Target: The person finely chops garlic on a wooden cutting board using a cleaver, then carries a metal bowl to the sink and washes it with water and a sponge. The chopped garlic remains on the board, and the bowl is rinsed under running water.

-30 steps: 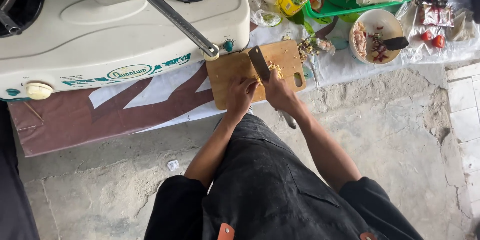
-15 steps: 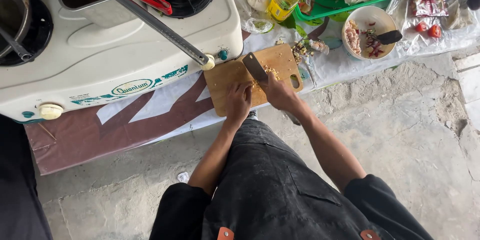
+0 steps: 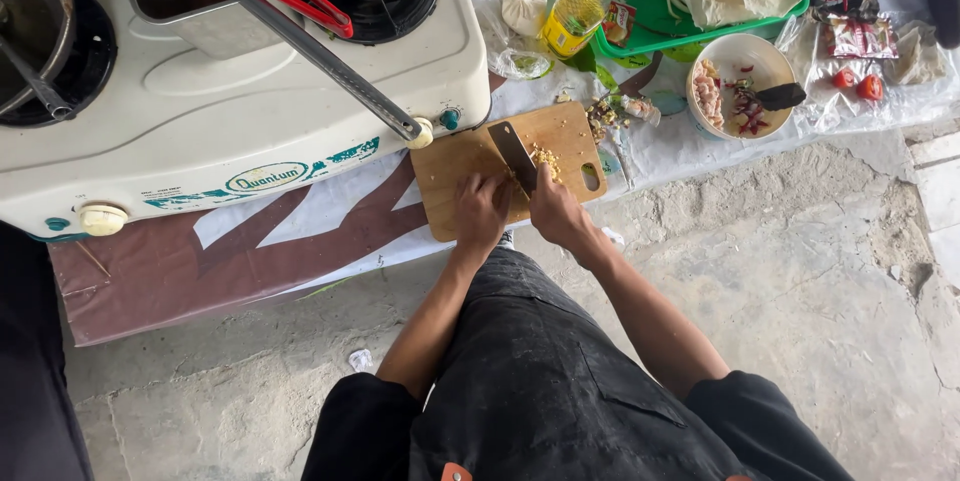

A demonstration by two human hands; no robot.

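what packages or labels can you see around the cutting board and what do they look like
Stove badge: oval label on the white stove's front, left of the board, pale with green edging.
Red packet: flat rectangular pouch, far right on the plastic sheet.
Small sachet: red and yellow, by the oil bottle.
No screens or signs.

head view: single camera on the person's head | faces steeply down over their lap | mid-near the rectangular wooden cutting board (image 3: 470, 166) at the low table's front edge
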